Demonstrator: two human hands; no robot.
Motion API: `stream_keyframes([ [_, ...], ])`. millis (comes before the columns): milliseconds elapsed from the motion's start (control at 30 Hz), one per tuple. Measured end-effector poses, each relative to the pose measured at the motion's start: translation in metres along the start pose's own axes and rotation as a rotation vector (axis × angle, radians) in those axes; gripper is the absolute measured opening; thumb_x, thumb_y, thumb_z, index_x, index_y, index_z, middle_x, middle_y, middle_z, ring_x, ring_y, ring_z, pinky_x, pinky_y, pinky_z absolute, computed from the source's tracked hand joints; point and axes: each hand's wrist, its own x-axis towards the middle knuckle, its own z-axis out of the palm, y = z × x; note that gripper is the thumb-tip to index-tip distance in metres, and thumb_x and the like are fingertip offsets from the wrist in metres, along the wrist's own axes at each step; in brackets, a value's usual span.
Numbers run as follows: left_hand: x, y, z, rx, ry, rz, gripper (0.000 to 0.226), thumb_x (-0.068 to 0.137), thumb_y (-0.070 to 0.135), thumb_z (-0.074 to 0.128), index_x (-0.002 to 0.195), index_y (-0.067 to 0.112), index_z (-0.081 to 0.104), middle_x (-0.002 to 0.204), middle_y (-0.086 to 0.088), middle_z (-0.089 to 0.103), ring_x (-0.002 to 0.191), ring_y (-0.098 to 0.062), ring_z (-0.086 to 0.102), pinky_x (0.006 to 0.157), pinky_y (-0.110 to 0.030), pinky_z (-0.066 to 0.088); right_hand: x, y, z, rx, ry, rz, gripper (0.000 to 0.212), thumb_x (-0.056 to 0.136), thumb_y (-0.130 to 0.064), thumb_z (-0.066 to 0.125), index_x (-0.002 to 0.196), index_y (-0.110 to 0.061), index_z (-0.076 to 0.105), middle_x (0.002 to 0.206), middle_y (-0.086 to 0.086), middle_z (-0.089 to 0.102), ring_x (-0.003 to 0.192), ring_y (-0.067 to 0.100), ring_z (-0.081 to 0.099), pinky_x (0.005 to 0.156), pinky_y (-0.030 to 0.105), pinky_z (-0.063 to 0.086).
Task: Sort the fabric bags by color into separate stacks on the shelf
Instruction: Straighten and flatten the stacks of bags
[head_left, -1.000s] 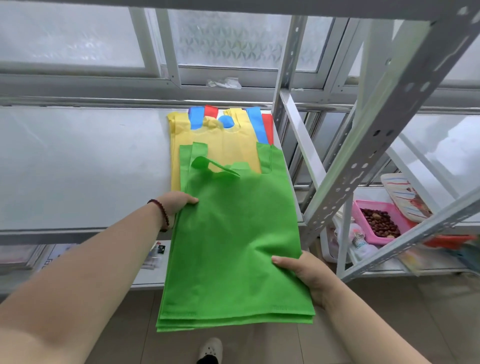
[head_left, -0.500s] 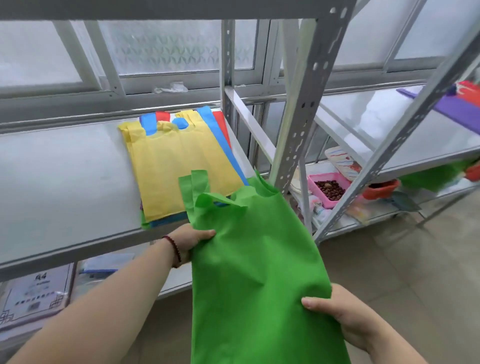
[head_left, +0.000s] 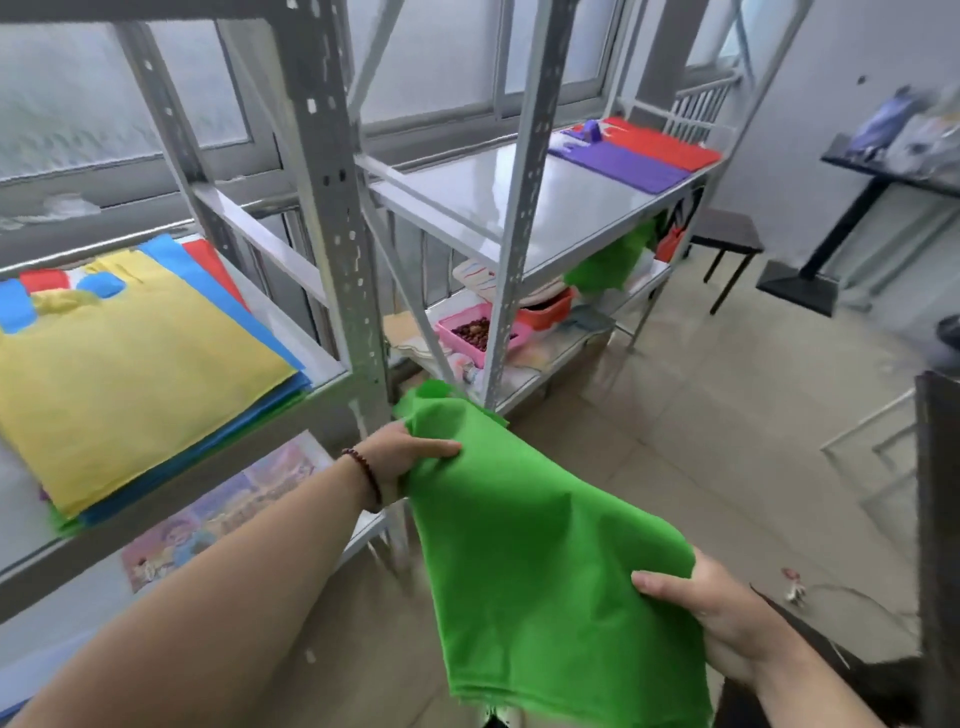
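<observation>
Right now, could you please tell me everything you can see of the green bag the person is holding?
The green bag is plain bright green, of what looks like thin non-woven fabric, with no print showing. It hangs slack and creased in the air beside the shelf, above the tiled floor. The left hand grips its upper edge; the right hand grips its lower side. Its handles are bunched up top.

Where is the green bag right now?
In the head view, the green bag hangs off the shelf, lower centre, held between left hand and right hand.

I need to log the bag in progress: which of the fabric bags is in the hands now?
The green bag: left hand and right hand grip it off the shelves. The yellow bag tops the mixed pile.
</observation>
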Motion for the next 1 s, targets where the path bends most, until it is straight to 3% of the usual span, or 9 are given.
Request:
stream_keyframes([
  [200,0.042,0.029,0.072,0.082,-0.095,-0.001,0.018,0.084,-0.006,0.059,0.095,0.007,0.063,0.080,-0.008,0.073,0.066,-0.021,0.071,0.068,-0.038,0.059,-0.019,-0.027,-0.050,0.055,0.120,-0.065,0.103,0.023,-0.014,0.097,0.116,0.000,0.055,0.106,0.029,0.067,0.089,0.041,0.069,0.065,0.043,0.059],
  [333,0.080,0.064,0.112,0.153,-0.098,0.012,0.032,0.081,-0.001,0.064,0.111,0.006,0.058,0.100,-0.012,0.067,0.086,-0.028,0.066,0.080,-0.043,0.057,-0.010,-0.059,-0.083,0.062,0.148,-0.119,0.086,0.036,-0.008,0.091,0.113,-0.002,0.055,0.101,0.026,0.070,0.084,0.039,0.070,0.063,0.041,0.059],
  [433,0.113,0.093,0.144,0.163,-0.106,0.017,0.024,0.082,-0.003,0.061,0.102,0.010,0.058,0.097,-0.011,0.066,0.085,-0.026,0.065,0.067,-0.037,0.059,0.004,-0.088,-0.117,0.078,0.154,-0.157,0.071,0.052,0.000,0.080,0.118,-0.004,0.053,0.104,0.026,0.069,0.088,0.039,0.070,0.065,0.042,0.059],
  [533,0.153,0.120,0.176,0.189,-0.112,0.059,0.023,0.082,-0.005,0.060,0.097,0.012,0.059,0.093,-0.009,0.067,0.079,-0.024,0.067,0.064,-0.036,0.059,0.023,-0.124,-0.158,0.051,0.170,-0.195,0.078,0.050,-0.005,0.089,0.119,-0.006,0.052,0.105,0.023,0.070,0.090,0.037,0.070,0.065,0.040,0.059],
  [700,0.220,0.154,0.220,0.168,-0.103,0.160,0.028,0.081,-0.011,0.060,0.101,0.008,0.060,0.086,-0.010,0.070,0.063,-0.018,0.071,0.058,-0.033,0.060,0.058,-0.187,-0.225,-0.059,0.151,-0.239,0.104,0.028,-0.020,0.097,0.122,-0.010,0.052,0.108,0.020,0.070,0.098,0.038,0.068,0.072,0.041,0.059],
  [833,0.267,0.174,0.241,0.144,-0.100,0.177,0.032,0.080,-0.008,0.062,0.108,0.008,0.059,0.095,-0.011,0.069,0.068,-0.019,0.072,0.064,-0.034,0.060,0.084,-0.232,-0.262,-0.055,0.103,-0.237,0.070,0.056,-0.001,0.085,0.117,-0.010,0.054,0.103,0.017,0.072,0.091,0.032,0.071,0.067,0.037,0.059],
  [1000,0.321,0.208,0.251,0.142,-0.033,0.161,0.023,0.083,-0.010,0.058,0.094,0.010,0.062,0.071,-0.003,0.074,0.059,-0.016,0.071,0.058,-0.032,0.060,0.136,-0.283,-0.297,-0.127,0.044,-0.229,0.091,0.033,-0.016,0.095,0.114,-0.014,0.055,0.098,0.012,0.074,0.089,0.028,0.072,0.064,0.032,0.059],
])
